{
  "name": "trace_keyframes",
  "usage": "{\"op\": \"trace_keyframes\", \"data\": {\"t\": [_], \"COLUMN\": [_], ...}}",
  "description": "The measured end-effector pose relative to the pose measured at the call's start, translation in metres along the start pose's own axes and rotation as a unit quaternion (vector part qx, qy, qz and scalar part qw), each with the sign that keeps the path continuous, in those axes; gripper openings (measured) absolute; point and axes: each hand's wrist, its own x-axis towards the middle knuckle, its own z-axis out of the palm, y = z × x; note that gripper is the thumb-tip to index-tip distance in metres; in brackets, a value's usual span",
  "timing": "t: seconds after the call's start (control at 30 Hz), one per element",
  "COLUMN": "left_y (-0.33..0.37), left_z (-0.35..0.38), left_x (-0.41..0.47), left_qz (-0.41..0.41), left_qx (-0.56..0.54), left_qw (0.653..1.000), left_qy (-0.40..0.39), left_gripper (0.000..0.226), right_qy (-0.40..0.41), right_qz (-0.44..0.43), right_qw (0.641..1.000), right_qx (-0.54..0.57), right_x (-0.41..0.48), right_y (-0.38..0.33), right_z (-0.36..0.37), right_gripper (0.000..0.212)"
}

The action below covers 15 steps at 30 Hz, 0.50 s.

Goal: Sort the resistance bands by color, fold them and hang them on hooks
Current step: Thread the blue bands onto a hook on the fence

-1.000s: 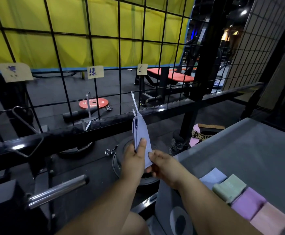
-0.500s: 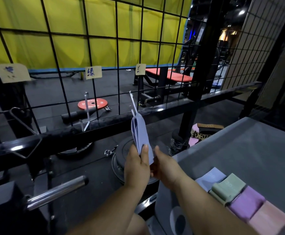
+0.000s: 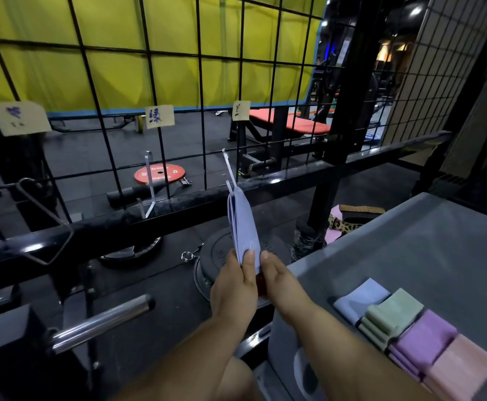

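We hold the folded lavender-blue elastic resistance band [image 3: 243, 224] at centre frame; its upper folds meet the tip of the slim silver metal hook [image 3: 228, 166] on the black wire grid panel [image 3: 204, 82], under the right-hand paper label [image 3: 240, 110]. The left hand [image 3: 233, 287] pinches the band's lower end between thumb and fingers; the right hand [image 3: 277, 274] sits just beside it, thumb at the band's edge, fingers hidden, so we cannot tell whether it grips.

Procedure, in our judgement: keep all folds together; confirm every loop passes over the hook tip; lower the band gently so that it does not spring off; release the lower end last.

At lower right the grey table top [image 3: 424, 241] carries four folded bands in a touching row: a blue band [image 3: 360, 299], a green band [image 3: 392, 314], a purple band [image 3: 424, 340] and a pink band [image 3: 462, 369]; these await hanging. A second silver hook [image 3: 149, 180] stands bare at left of centre, under a label marked in green. Beyond the grid lie a red weight plate [image 3: 159, 173], dark gym flooring and a yellow backdrop.
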Motion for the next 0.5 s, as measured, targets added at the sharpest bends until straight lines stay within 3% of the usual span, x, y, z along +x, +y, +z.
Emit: {"op": "trace_keyframes", "data": {"t": [0.3, 0.5], "left_y": [-0.0039, -0.0088], "left_z": [0.0011, 0.0008], "left_x": [0.0023, 0.0038], "left_qz": [-0.001, 0.008], "left_qx": [0.012, 0.007], "left_qw": [1.000, 1.000], "left_qy": [0.004, 0.006], "left_gripper": [0.025, 0.027], "right_qy": [0.002, 0.003], "right_qz": [-0.012, 0.000], "right_qw": [0.998, 0.999], "right_qx": [-0.057, -0.053], "right_x": [0.0005, -0.0001], "right_y": [-0.0017, -0.0011], "right_z": [0.0023, 0.0018], "right_gripper": [0.033, 0.032]}}
